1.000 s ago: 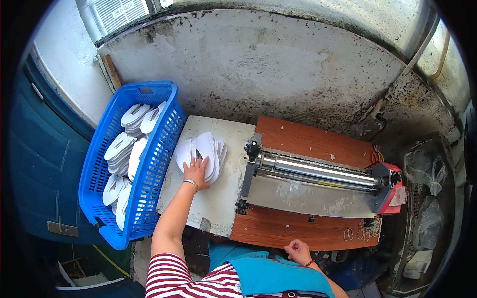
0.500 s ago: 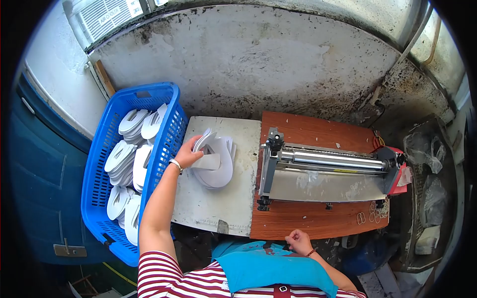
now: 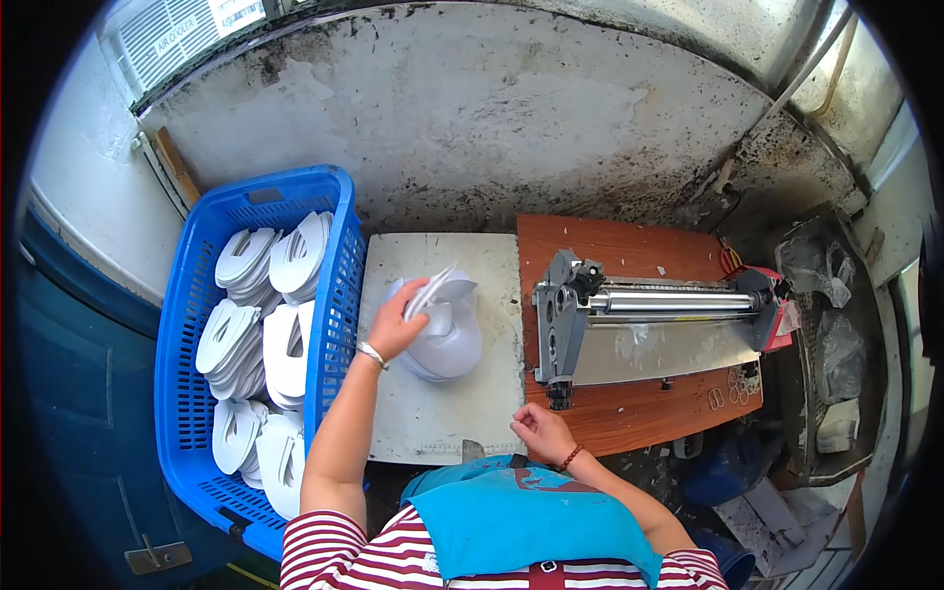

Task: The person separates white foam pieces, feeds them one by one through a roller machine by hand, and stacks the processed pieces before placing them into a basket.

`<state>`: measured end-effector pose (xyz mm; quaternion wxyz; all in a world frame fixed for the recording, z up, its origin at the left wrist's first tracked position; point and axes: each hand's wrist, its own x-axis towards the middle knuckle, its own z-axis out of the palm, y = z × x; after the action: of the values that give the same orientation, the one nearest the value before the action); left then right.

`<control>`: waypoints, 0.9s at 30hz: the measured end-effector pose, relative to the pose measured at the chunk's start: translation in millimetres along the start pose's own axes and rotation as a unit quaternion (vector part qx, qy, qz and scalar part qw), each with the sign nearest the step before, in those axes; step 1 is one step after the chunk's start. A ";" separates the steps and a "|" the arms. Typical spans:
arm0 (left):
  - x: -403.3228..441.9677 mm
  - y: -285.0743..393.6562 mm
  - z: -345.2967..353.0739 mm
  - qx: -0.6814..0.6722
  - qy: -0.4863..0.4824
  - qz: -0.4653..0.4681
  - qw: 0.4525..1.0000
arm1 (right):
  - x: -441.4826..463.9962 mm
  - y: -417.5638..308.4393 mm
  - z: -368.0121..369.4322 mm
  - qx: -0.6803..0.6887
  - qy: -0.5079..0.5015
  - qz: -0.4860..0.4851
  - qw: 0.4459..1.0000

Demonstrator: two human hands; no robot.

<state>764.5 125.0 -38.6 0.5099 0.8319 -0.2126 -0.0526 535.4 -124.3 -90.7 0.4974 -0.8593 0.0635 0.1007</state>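
Note:
My left hand (image 3: 398, 326) is closed on several thin white U-shaped pieces (image 3: 433, 287), their edges lifted and bent. Below them lies a stack of similar white pieces (image 3: 447, 356) on the pale board (image 3: 442, 418). Its lower edge is rounded, and the held pieces partly cover it. Off the board's front right corner, my right hand (image 3: 544, 433) has its fingers curled in, with nothing visible in them. It is close to the near left foot of a roller machine (image 3: 649, 305) with metal rollers and grey and red end housings.
A blue plastic basket (image 3: 337, 285) on the left holds several bundles of white U-shaped pieces (image 3: 236, 339). The machine stands on a reddish-brown wooden tabletop (image 3: 629, 428), with small pale rings (image 3: 744, 382) by its right end. Plastic bags (image 3: 841, 354) lie in a dark crate at far right.
My left hand has shifted right over the stack, and its pieces now stand more upright. My right hand has moved left and up to the board's front corner. The camera view has turned slightly.

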 end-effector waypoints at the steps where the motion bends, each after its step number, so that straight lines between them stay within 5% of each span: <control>1: 7.4 0.8 -16.0 -0.113 0.014 -0.025 0.993 | 4.4 -0.2 -0.3 0.001 -0.016 0.018 1.000; 4: 13.8 23.7 -57.2 -0.313 0.036 -0.096 0.944 | 10.2 -8.7 -2.6 -0.062 -0.078 -0.039 0.994; 6: 18.8 33.1 -67.1 -0.327 0.039 -0.085 0.940 | 14.3 -2.7 5.6 -0.071 -0.080 -0.049 0.993; 9: 12.2 60.0 -59.2 -0.009 0.119 0.027 0.992 | 19.2 10.7 23.6 -0.026 -0.101 -0.032 0.994; 10: 11.8 52.6 -49.7 0.162 0.167 0.126 0.964 | 22.9 11.5 26.5 -0.024 -0.101 -0.031 0.994; 14: -10.6 39.8 9.7 0.348 0.045 0.100 0.931 | 43.2 16.8 38.0 -0.019 -0.091 -0.025 0.995; 16: -25.0 0.8 39.3 0.375 -0.151 0.021 0.914 | 56.5 17.5 47.5 -0.004 -0.076 -0.014 0.997; 18: -46.0 -26.4 58.8 0.397 -0.118 0.069 0.908 | 75.6 11.9 55.8 0.186 -0.049 0.148 0.970; 20: -47.5 -30.6 64.5 0.418 -0.085 0.114 0.897 | 94.7 14.0 65.9 0.237 -0.035 0.163 0.957; 23: -35.1 -25.2 65.8 0.352 -0.099 0.032 0.930 | 118.2 4.4 72.3 0.332 0.000 0.215 0.918; 27: -21.6 -18.4 70.4 0.428 -0.166 -0.063 0.886 | 141.1 13.9 78.9 0.473 -0.045 0.247 0.845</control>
<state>729.1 82.8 -90.8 0.0574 0.9601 -0.2432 -0.1256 661.0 -64.1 -174.0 0.8042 -0.4705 0.2913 0.2171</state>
